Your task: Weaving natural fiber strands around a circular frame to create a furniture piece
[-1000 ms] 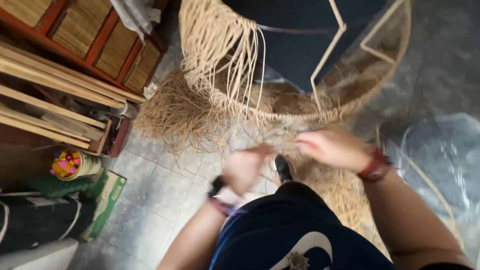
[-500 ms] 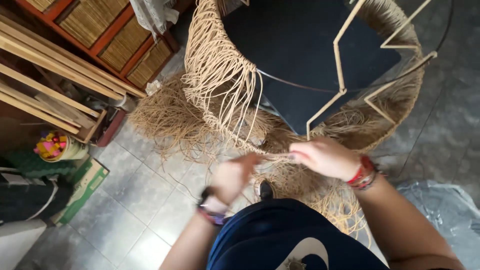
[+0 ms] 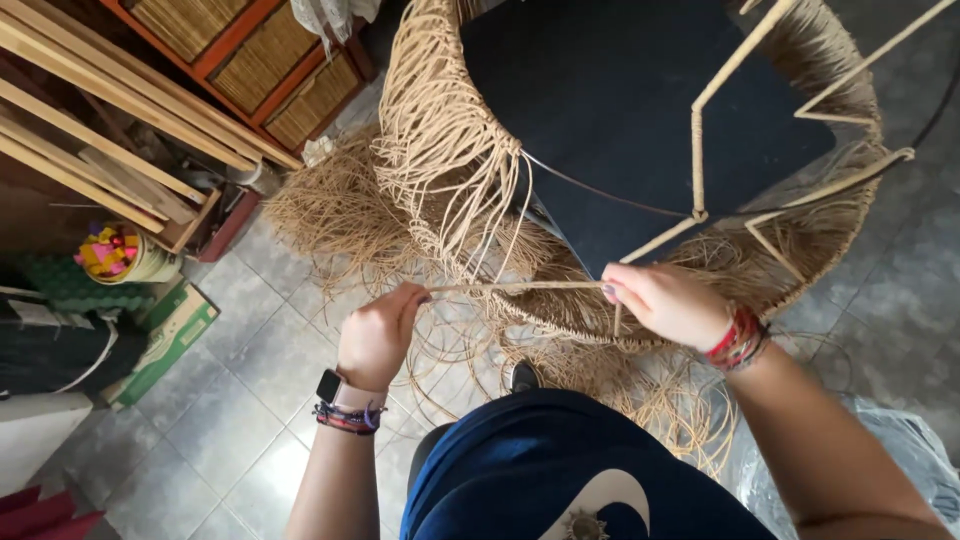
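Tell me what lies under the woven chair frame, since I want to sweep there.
Loose straw strands are heaped on the tiled floor under the chair frame. A dark panel fills the frame's middle and covers whatever lies beneath it.

Supporting surface: grey tiled floor (image 3: 230,400). Resting directly on it: a round woven fibre frame (image 3: 560,200) with a metal rod skeleton, a spread heap of loose straw-coloured strands (image 3: 340,215) at its base, a green flat box (image 3: 165,345) at left, and stacked wooden slats (image 3: 90,130) beside a red-framed cabinet (image 3: 260,70).
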